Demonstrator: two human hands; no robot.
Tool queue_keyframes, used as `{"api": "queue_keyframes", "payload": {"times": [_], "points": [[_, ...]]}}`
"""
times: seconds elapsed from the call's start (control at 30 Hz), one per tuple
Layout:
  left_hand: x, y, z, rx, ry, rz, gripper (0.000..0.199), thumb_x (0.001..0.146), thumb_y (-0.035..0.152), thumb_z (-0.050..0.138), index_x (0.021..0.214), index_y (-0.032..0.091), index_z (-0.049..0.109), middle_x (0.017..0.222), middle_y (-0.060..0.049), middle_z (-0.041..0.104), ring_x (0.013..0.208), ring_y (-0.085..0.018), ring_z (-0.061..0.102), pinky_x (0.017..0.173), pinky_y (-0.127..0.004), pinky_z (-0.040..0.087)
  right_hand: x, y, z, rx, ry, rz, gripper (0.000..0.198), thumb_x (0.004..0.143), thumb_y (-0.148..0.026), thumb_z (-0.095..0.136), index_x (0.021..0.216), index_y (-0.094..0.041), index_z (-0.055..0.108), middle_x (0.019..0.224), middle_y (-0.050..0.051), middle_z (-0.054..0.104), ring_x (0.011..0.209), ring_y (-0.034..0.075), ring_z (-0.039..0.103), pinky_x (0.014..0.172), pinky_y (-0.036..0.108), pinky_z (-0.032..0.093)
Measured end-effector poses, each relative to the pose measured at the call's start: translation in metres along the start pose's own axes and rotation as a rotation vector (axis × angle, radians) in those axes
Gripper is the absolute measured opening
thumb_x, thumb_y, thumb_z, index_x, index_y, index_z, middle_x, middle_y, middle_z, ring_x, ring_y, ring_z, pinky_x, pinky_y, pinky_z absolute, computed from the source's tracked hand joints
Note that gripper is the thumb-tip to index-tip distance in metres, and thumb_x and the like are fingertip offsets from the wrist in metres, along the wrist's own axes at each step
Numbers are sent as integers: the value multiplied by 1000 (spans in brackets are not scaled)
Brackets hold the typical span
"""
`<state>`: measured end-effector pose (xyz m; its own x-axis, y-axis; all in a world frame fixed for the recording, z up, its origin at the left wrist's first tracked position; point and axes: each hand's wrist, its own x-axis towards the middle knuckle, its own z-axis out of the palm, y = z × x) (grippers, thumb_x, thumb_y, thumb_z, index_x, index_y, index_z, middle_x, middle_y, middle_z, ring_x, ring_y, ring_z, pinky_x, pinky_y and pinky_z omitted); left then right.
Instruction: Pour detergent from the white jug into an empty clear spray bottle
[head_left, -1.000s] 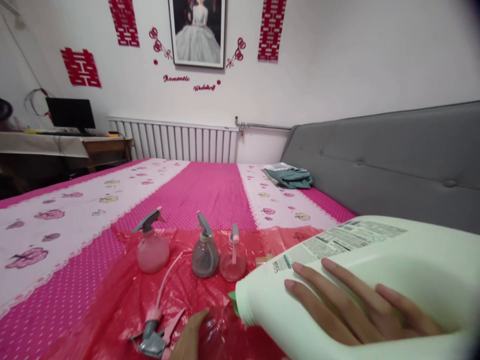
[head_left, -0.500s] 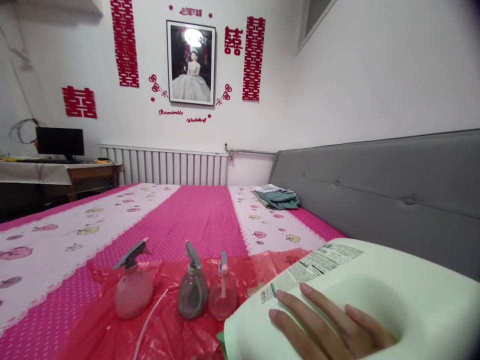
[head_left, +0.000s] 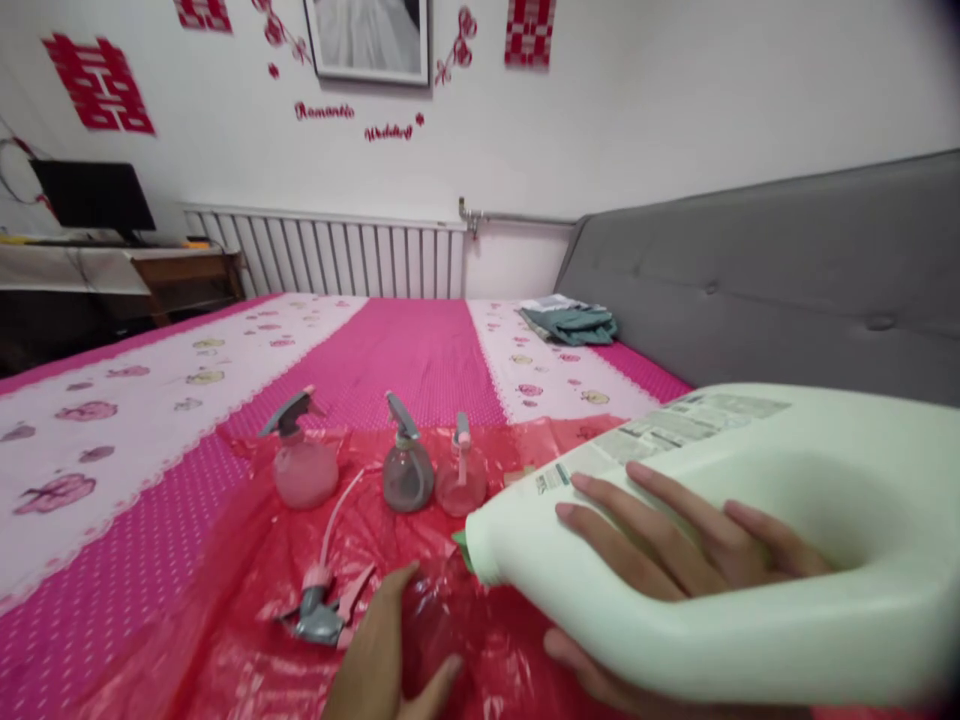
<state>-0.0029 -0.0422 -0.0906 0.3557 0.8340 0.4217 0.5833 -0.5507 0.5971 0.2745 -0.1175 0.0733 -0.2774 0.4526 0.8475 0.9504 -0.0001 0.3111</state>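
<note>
My right hand (head_left: 675,545) grips a large pale green detergent jug (head_left: 750,640) around its body, fingers on the upper side and the thumb underneath. The jug lies tilted nearly level, its mouth with a green lip pointing left. Below the mouth, my left hand (head_left: 390,650) curves around what looks like a clear bottle (head_left: 442,620), hard to make out against the red plastic. Beside that hand lies a loose grey and pink spray head (head_left: 319,615) with its tube. Three small spray bottles stand behind: one pink (head_left: 306,472), one grey (head_left: 407,475), another pink (head_left: 460,483).
A red plastic sheet (head_left: 225,610) covers part of the pink bed (head_left: 412,350). Folded clothes (head_left: 570,322) lie near the grey headboard (head_left: 787,265) on the right. A radiator (head_left: 330,255) and a desk with a monitor (head_left: 94,197) are at the back.
The view has tipped downward. My left hand has come into sight with the clear bottle below the jug's mouth. The jug now shows more of its neck, and the spray head is visible.
</note>
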Motion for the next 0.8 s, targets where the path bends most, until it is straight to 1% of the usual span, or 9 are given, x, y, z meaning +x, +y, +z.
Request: {"api": "queue_keyframes", "payload": {"times": [0.1, 0.2, 0.27, 0.33, 0.47, 0.57, 0.7, 0.8], "points": [[6, 15, -9, 14, -81, -20, 61, 101, 44, 65, 154, 23, 44, 151, -19, 66, 136, -40, 68, 110, -61, 60, 1, -1, -5, -21, -40, 19, 55, 111, -68, 33, 128, -31, 70, 147, -17, 52, 139, 14, 50, 138, 35, 13], [9, 20, -11, 33, -81, -17, 60, 102, 50, 63, 151, 22, 43, 148, -20, 67, 135, -41, 69, 108, -62, 61, 1, -5, -4, 7, -18, 77, 53, 113, -68, 32, 127, -31, 66, 142, -18, 56, 137, 14, 53, 135, 36, 19], [8, 20, -10, 49, -77, 0, 60, 103, 50, 62, 152, 23, 40, 148, -20, 67, 134, -40, 69, 106, -61, 62, 2, -7, -3, 29, -4, 104, 54, 114, -68, 30, 126, -31, 66, 141, -17, 57, 138, 15, 53, 134, 37, 20], [8, 20, -10, 61, -76, 15, 59, 104, 50, 61, 152, 24, 39, 148, -19, 67, 133, -39, 70, 105, -61, 63, 3, -7, -4, 26, -25, 87, 54, 114, -69, 30, 127, -30, 66, 141, -16, 58, 138, 16, 53, 133, 37, 21], [8, 21, -11, 55, -70, 21, 59, 104, 48, 62, 152, 25, 38, 149, -18, 66, 134, -39, 70, 105, -60, 63, 5, -7, -5, 19, -23, 76, 57, 114, -71, 30, 126, -29, 67, 140, -15, 58, 133, 17, 55, 130, 37, 25], [9, 21, -10, 51, -69, 19, 59, 103, 48, 62, 153, 26, 38, 149, -18, 66, 133, -40, 70, 104, -61, 63, 5, -9, -4, 21, -22, 83, 57, 114, -71, 30, 125, -30, 67, 139, -16, 59, 133, 16, 56, 130, 37, 24], [10, 20, -9, 83, -91, 38, 60, 105, 48, 59, 154, 26, 32, 149, -19, 65, 134, -40, 69, 104, -63, 62, 5, -8, -3, 31, 6, 104, 57, 113, -72, 30, 124, -30, 67, 138, -17, 59, 134, 15, 55, 132, 36, 22], [10, 20, -9, 105, -97, 51, 59, 107, 47, 56, 155, 27, 29, 150, -21, 63, 135, -41, 68, 104, -64, 62, 4, -6, -6, 10, -34, 77, 56, 114, -71, 30, 127, -30, 66, 141, -17, 57, 136, 15, 53, 133, 35, 21]]}}
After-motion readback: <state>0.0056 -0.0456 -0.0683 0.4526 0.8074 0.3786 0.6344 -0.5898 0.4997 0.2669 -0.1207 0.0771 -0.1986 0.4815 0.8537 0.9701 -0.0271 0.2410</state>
